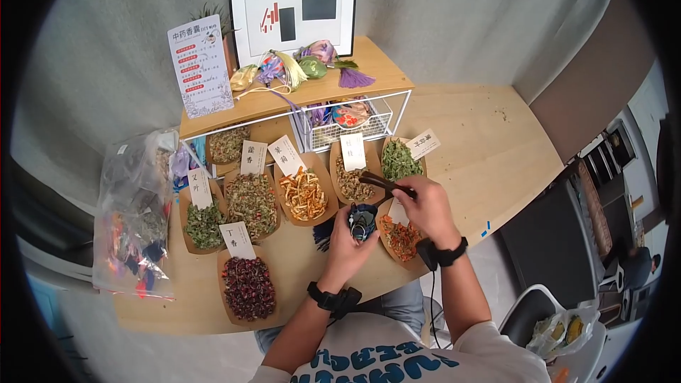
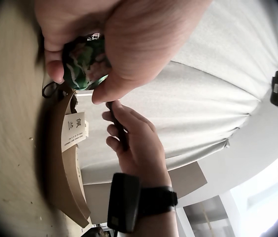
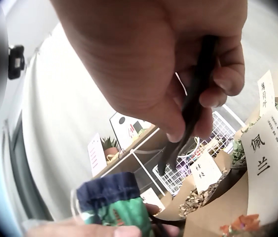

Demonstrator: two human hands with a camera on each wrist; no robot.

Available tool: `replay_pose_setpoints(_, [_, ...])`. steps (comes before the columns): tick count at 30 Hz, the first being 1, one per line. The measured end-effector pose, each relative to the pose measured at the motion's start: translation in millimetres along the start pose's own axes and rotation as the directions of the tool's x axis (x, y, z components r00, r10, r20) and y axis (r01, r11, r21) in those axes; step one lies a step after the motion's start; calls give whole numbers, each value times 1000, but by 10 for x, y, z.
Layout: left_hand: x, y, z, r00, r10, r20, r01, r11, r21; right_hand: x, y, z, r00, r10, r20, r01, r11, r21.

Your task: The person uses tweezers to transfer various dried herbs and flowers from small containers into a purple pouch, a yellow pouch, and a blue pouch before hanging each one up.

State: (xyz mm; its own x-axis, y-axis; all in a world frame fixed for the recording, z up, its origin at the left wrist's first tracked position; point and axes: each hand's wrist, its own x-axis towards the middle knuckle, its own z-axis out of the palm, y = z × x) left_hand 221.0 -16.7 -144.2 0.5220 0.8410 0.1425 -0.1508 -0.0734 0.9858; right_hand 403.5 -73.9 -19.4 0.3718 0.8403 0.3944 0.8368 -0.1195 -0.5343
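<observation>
My left hand grips a small drawstring pouch, green patterned cloth with a navy top band. Its mouth faces up in the head view. Dark tongs are held in my right hand, fingers curled round the handles. The tong tips point left, above the tray of brown chopped twigs in the head view. In the right wrist view the tips hang above and beside the pouch's mouth. Under my right hand stands a tray of orange-red dried herb with a label card.
More paper trays hold dark red buds, yellow-orange flowers and green leaves. Behind them stands a wooden shelf with finished sachets and a wire basket. A clear plastic bag lies at the left.
</observation>
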Motion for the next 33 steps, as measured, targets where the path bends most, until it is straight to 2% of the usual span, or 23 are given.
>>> replay_pose_setpoints(1, [1,-8,0,1000,8,5,-8,1000,5,55,11,71,1000,2,-8,-2,1000,0])
replay_pose_setpoints(3, [-6,11,-8,1000,19,12,-19,1000,13,142,60,257,996,-90,30,94,974,-205])
replay_pose_setpoints(4, [-9,39,-9,1000,1,8,-1,1000,3,156,48,330,993,-118,27,121,963,-241])
replay_pose_setpoints(7, [-8,61,0,1000,-30,-1,30,999,-18,124,37,443,992,-94,87,116,946,-303])
replay_pose_setpoints(9, [-6,53,-22,999,-47,-5,47,998,-31,77,16,376,991,-94,98,120,944,-308])
replay_pose_setpoints(11, [-2,82,-31,998,14,60,-23,989,143,52,30,291,990,-86,109,117,940,-319])
replay_pose_setpoints(14, [-9,51,-2,998,1,66,-5,998,63,41,112,189,997,-56,52,70,947,-313])
replay_pose_setpoints(16, [-7,18,4,997,32,71,-40,992,117,52,154,158,997,-71,3,68,941,-330])
replay_pose_setpoints(17, [-2,14,-3,995,66,73,-77,982,172,53,148,133,997,-72,3,69,942,-328])
replay_pose_setpoints(22, [-29,185,-7,995,18,94,-34,985,170,16,-81,-87,996,-77,54,91,936,-340])
replay_pose_setpoints(25, [-33,175,-3,994,-13,111,-2,991,132,8,-100,-50,990,-71,122,116,903,-413])
replay_pose_setpoints(30, [-36,118,-7,992,-58,109,49,995,87,55,36,231,986,-142,83,163,906,-390])
replay_pose_setpoints(32, [1,71,0,994,55,96,-68,989,133,100,53,268,986,-149,72,166,909,-382])
replay_pose_setpoints(33, [-11,48,-4,994,57,95,-69,989,133,116,61,272,989,-143,42,149,922,-358])
